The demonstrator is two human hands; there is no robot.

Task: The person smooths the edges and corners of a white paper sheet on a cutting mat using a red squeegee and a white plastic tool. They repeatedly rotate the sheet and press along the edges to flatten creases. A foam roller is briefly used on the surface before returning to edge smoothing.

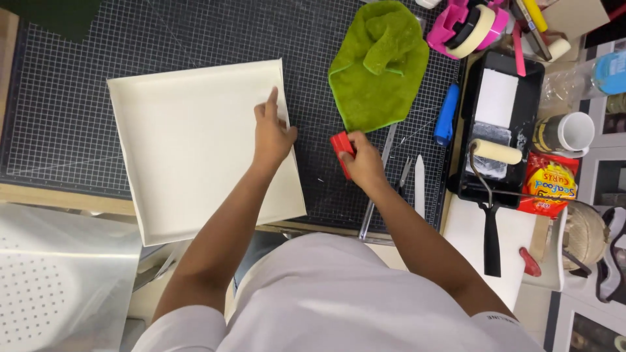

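Note:
A cream square tray-like panel (189, 143) lies on a dark gridded cutting mat (78, 85). My left hand (270, 133) rests on the panel's right edge, index finger pointing up along the rim. Just to the right, my right hand (362, 163) grips a small red block-shaped tool (340, 145) above the mat, a short gap from the panel's edge.
A green cloth (378, 65) lies at the back. A metal ruler (378, 189), a white blade-like tool (419, 186) and a blue handle (447, 114) lie right of my hand. Further right is a black paint tray (531, 98) with a roller (495, 151), tape rolls (473, 26), a mug (574, 133) and a snack packet (551, 182).

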